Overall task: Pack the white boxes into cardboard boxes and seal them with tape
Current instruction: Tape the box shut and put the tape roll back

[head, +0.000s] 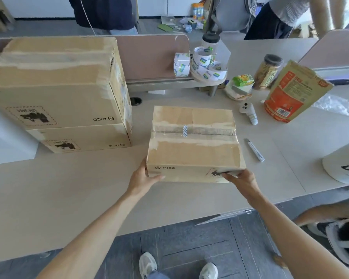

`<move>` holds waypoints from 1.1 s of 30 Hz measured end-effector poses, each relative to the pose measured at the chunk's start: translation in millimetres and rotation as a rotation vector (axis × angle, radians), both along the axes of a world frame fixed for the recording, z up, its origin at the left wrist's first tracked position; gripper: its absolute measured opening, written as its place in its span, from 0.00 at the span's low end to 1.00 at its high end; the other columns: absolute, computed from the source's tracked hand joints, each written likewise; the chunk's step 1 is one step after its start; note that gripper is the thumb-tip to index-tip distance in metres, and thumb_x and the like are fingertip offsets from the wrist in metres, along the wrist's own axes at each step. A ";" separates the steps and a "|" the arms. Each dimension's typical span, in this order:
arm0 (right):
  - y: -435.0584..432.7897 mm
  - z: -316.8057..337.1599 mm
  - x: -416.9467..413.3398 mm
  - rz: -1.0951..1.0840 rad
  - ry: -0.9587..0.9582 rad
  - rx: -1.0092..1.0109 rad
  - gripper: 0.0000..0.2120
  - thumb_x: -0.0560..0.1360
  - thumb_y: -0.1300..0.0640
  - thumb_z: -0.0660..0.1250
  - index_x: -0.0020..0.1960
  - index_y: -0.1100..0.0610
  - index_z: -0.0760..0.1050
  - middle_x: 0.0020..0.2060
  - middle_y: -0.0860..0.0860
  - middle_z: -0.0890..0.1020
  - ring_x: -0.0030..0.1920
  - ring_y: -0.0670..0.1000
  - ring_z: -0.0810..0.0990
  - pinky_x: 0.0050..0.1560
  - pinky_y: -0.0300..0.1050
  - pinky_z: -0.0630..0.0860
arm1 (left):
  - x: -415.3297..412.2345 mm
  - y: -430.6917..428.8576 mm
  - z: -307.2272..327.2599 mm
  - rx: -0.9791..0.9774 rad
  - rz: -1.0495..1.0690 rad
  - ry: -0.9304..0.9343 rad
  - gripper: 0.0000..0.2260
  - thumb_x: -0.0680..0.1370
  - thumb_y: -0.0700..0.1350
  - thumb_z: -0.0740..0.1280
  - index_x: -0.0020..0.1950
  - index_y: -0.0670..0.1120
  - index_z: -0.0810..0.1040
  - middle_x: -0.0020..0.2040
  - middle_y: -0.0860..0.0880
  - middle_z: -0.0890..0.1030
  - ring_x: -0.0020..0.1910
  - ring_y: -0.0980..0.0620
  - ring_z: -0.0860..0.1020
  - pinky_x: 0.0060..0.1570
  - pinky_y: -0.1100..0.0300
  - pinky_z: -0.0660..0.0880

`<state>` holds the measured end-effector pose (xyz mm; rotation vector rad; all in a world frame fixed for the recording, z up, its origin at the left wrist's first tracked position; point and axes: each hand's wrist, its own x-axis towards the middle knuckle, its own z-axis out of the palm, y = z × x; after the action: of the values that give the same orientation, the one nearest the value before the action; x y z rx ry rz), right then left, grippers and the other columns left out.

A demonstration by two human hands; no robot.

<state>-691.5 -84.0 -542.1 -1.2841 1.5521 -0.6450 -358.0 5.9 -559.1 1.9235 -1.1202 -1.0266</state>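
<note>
- box [193, 146] sits centre frame on the desk [69, 188], near the front edge, flaps down. can't see what's inside.
- left hand [143, 178] grips the near lower-left corner: thumb flat across the front face, fingers wrapped out of sight round the side.
- right hand [241, 179] pinches the near lower-right corner, fingertips curled onto the printed label. hands are well apart, one per corner, both clamped on the box.
- both forearms reach in straight from the bottom of the frame, wrists low, about level with the base of the box.
- my read of the step: squaring the box up before taping. the seam [210, 131] has only a short printed strip [185, 130] across the middle plus old torn tape residue, so i'd call it not sealed yet.
- to do it well:
  - set the box flat with the seam running left to right in front of you, as it lies now.
  - press the flaps flush. there looks to be a dip along the seam, and tape will bridge it and lift.
  - lay the tape along the full seam and down both end faces, then rub it down. the old residue may grip poorly.
  - hold the box with one hand while the other fetches tape.
- tape rolls [201, 63] are upper centre, well apart from the box. knife [254, 150] lies just right of it.
- stack [58, 87] of two boxes stands upper left, clear of the work.
</note>
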 end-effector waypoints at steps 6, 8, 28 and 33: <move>10.7 25.8 -5.0 0.017 -0.033 -0.047 0.11 0.69 0.59 0.77 0.50 0.55 0.81 0.43 0.50 0.85 0.45 0.47 0.82 0.40 0.36 0.74 | -15.0 13.7 25.0 -0.028 0.111 0.055 0.23 0.67 0.51 0.79 0.58 0.60 0.74 0.47 0.60 0.83 0.48 0.59 0.81 0.50 0.59 0.77; 15.1 42.0 -10.2 0.014 -0.087 -0.071 0.09 0.70 0.58 0.77 0.48 0.52 0.80 0.42 0.49 0.85 0.43 0.45 0.81 0.41 0.37 0.75 | -23.7 21.4 40.5 -0.054 0.125 0.071 0.20 0.67 0.48 0.79 0.53 0.59 0.75 0.46 0.59 0.84 0.45 0.61 0.81 0.48 0.61 0.77; 96.6 111.6 43.3 0.635 -0.396 -0.130 0.08 0.75 0.61 0.72 0.53 0.53 0.80 0.47 0.45 0.86 0.49 0.45 0.84 0.43 0.38 0.80 | -73.1 247.7 136.6 -0.219 0.723 0.166 0.23 0.71 0.43 0.77 0.62 0.54 0.73 0.53 0.58 0.81 0.52 0.60 0.78 0.56 0.58 0.74; 141.8 130.4 130.5 0.880 -0.436 -0.140 0.11 0.74 0.59 0.74 0.54 0.51 0.79 0.50 0.48 0.85 0.53 0.53 0.83 0.54 0.58 0.81 | -48.3 339.5 168.8 -0.290 0.982 0.057 0.19 0.70 0.42 0.77 0.58 0.52 0.76 0.50 0.57 0.83 0.51 0.57 0.80 0.50 0.60 0.75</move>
<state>-561.1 57.8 -411.7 -1.6236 0.4978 -0.4096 -406.3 345.5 -390.3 1.8311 -0.1705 -0.3366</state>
